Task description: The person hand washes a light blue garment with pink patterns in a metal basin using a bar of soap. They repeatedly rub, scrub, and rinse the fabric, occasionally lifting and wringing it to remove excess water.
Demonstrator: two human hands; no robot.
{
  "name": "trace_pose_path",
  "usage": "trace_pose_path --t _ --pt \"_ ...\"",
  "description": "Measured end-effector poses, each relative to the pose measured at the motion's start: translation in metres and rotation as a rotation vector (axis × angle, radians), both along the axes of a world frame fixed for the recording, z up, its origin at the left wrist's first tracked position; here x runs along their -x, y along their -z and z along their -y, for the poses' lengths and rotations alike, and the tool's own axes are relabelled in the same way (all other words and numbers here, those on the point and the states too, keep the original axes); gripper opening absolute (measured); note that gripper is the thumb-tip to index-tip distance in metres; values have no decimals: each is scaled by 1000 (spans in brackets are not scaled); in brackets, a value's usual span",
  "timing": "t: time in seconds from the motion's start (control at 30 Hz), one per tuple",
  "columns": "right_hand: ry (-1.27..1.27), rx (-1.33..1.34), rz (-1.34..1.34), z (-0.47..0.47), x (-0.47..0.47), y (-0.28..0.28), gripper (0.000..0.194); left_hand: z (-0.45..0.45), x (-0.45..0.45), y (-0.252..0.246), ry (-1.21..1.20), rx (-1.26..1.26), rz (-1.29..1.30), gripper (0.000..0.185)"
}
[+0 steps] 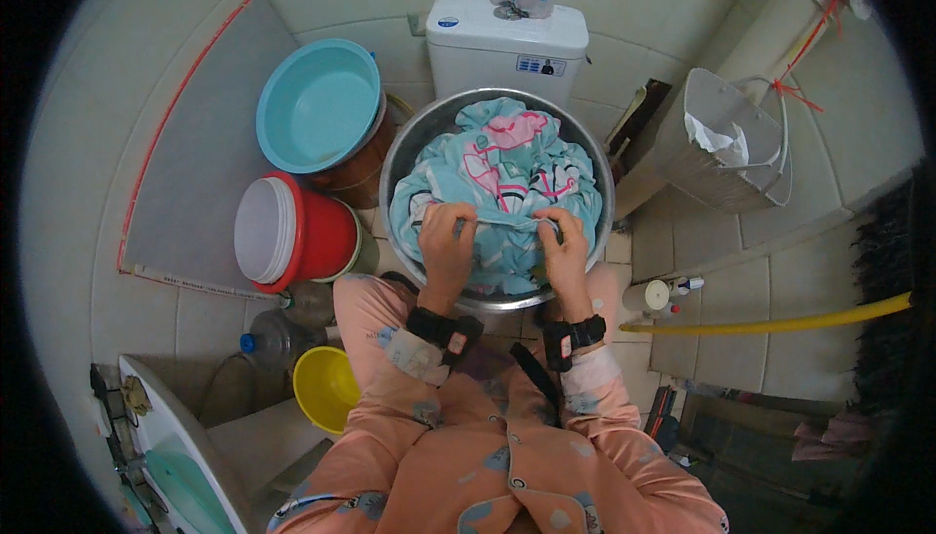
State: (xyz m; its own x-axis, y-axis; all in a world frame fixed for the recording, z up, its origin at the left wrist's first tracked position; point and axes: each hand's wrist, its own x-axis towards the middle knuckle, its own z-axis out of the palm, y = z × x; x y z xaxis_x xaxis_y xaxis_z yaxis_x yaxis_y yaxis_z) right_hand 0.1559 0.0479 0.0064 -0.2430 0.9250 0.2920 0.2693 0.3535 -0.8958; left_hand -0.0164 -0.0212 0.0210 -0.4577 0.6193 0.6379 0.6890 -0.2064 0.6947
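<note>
A large round metal basin [390,168] sits before my knees, heaped with a light-blue printed cloth [446,161] that has pink and white patches. My left hand [447,241] pinches the cloth's edge between thumb and fingers. About a hand's width to the right, my right hand [561,245] grips the same edge, so a strip of hem runs taut between them. Both hands are over the near half of the basin. The cloth lies crumpled, and what is beneath it is hidden. Each wrist wears a black strap.
Behind the basin stands a white toilet tank [504,44]. To the left are a blue plastic basin [319,106], a red bucket [322,230] and a yellow basin [327,390]. A hanging basket [731,153] and a yellow hose [768,325] are at the right.
</note>
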Motion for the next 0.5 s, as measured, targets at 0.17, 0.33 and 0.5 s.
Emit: trace_pose_path --t 0.17,0.33,0.5 --pt "-79 -312 190 8 7 -26 18 -1 -1 -5 85 86 160 18" --pt "-115 -219 130 -2 10 -29 13 -4 7 -8 297 255 300 19" --pt "-173 88 -163 -15 10 -24 15 -6 12 -11 475 367 501 21"
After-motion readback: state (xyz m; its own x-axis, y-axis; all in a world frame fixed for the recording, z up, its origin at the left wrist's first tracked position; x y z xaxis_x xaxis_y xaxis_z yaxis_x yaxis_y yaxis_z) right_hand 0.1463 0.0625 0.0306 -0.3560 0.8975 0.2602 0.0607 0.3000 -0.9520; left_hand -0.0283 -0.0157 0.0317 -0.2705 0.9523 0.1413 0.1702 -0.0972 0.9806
